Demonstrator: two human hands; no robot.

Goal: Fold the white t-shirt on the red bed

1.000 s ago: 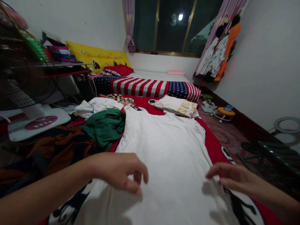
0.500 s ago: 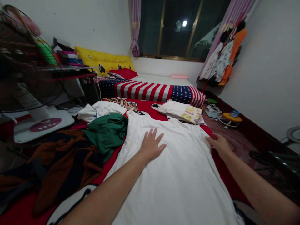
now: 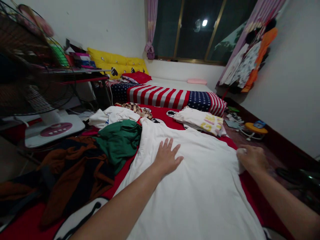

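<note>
Left hand (image 3: 167,159) pressed flat, fingers spread and released, pinning a white T-shirt (image 3: 195,186) laid out on the red bed cover (image 3: 165,115), right hand (image 3: 252,159) clenched on its sleeve edge, green garment (image 3: 120,140) heaped just beside

A shirt (image 3: 200,186) lies spread on the bed (image 3: 30,223), crumpled clothes (image 3: 120,140) just left.

dim indoor light from overhead, reflected as a bright spot in the dark window (image 3: 200,33). the white shirt (image 3: 195,186) is the brightest area; the fan (image 3: 30,66) at left is blurred. edges bend and stretch, wide-angle.
</note>
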